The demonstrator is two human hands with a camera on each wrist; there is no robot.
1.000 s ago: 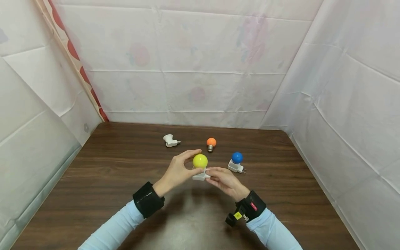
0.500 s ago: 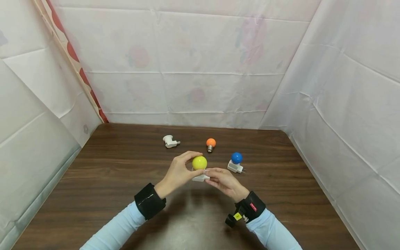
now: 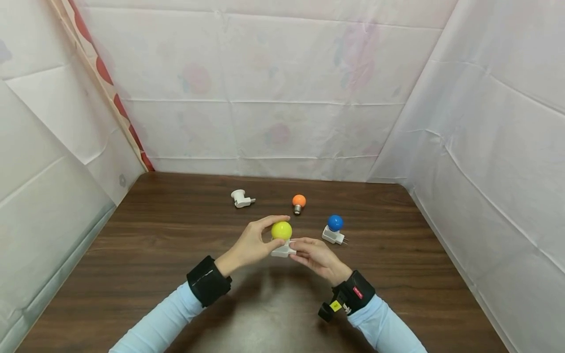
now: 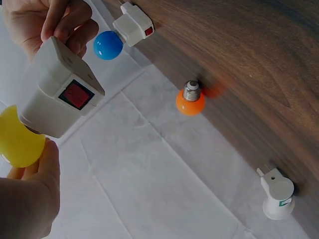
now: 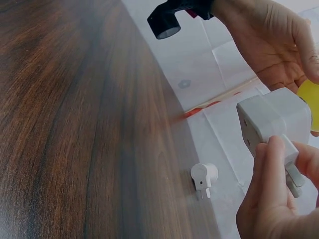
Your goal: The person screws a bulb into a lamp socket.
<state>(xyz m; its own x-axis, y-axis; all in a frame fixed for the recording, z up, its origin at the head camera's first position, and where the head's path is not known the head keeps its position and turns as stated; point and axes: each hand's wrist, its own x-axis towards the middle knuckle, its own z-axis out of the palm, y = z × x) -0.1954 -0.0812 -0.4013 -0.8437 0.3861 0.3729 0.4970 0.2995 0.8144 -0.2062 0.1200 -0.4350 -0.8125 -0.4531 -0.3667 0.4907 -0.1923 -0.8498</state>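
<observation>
Above the table, my left hand grips a round yellow bulb between thumb and fingers. The bulb's base sits in a white plug-in lamp socket, so its thread is mostly hidden; a bit of dark metal shows at the joint in the left wrist view. My right hand pinches the socket at its plug end, and the flat prongs stick out past the fingers in the right wrist view. On the socket's side is a red rocker switch.
To the right, a blue bulb is fitted in another white socket on the brown table. Farther back lie an orange bulb with a bare metal screw base and a white socket without a bulb. White sheets surround the table.
My left fingers have shifted slightly around the yellow bulb, the forefinger reaching a little farther right and the thumb drawing back. The bulb is slightly lower in view; my right hand stays nearly still.
</observation>
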